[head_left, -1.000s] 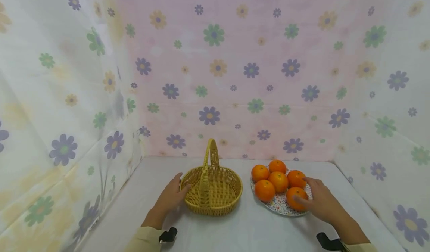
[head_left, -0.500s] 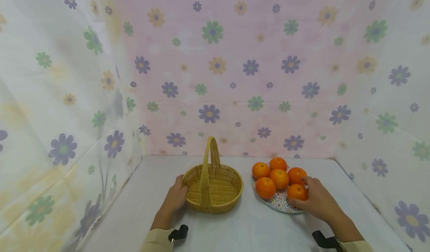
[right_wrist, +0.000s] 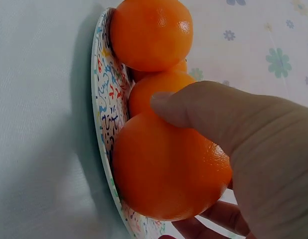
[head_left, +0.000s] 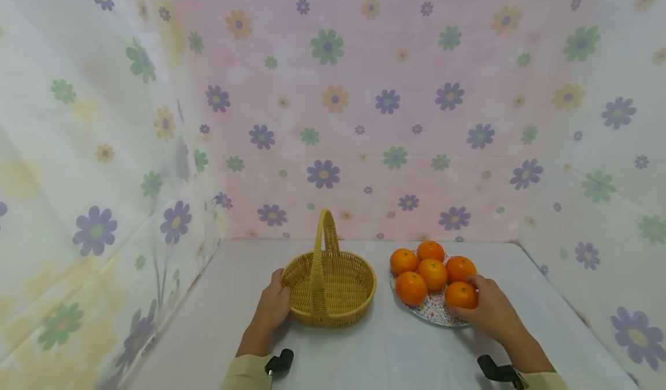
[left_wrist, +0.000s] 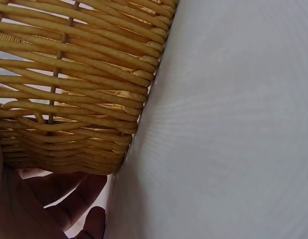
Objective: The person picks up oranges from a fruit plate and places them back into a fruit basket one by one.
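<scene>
A yellow wicker basket with a tall arched handle stands on the table. My left hand grips its left side at the rim. In the left wrist view the fingers lie along the outside of the woven wall, and the thumb is mostly out of sight. To the right, a speckled plate bears several oranges. My right hand holds the front right orange between thumb and fingers. That orange still sits on the plate in the right wrist view, with the thumb over its upper side.
The table has a white cover. A flower-patterned cloth hangs behind it and along both sides. Another orange lies at the plate's left, close to the basket's right side.
My left hand has moved right and taken hold of the basket's rim. The fingers and thumb of my right hand have closed around the front right orange.
</scene>
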`<state>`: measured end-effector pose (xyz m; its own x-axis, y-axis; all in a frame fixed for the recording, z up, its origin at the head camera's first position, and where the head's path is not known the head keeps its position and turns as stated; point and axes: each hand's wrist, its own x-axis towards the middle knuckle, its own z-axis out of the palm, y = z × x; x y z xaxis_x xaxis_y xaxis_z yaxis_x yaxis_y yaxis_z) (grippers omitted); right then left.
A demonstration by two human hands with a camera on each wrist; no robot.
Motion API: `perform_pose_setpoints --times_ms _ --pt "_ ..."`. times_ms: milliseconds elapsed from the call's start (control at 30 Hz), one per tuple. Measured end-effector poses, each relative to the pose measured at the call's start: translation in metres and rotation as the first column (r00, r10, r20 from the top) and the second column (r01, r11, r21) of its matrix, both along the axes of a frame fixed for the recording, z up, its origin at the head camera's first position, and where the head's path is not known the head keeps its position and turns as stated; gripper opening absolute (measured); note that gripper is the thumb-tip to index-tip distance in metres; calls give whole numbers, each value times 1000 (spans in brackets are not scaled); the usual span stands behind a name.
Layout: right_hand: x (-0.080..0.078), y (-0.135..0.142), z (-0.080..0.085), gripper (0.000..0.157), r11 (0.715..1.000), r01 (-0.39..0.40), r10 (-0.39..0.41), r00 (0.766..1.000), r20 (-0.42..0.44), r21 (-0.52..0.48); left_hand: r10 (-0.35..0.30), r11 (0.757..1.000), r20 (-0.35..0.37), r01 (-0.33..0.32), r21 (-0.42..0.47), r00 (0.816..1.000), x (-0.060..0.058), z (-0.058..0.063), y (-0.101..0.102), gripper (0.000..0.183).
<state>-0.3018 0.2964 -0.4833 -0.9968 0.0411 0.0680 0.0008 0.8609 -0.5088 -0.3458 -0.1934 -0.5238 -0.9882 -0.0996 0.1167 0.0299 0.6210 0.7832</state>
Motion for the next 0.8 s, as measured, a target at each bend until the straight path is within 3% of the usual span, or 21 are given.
perform_pose_setpoints --times_ms 500,800 --pt "0 5 -3 97 1000 11 -11 999 -40 -12 -16 1000 -35 16 -3 999 -4 -1 2 68" --pt "2 -5 8 99 998 33 -35 999 -30 -47 4 1000 -45 -5 -14 999 -1 2 3 65"
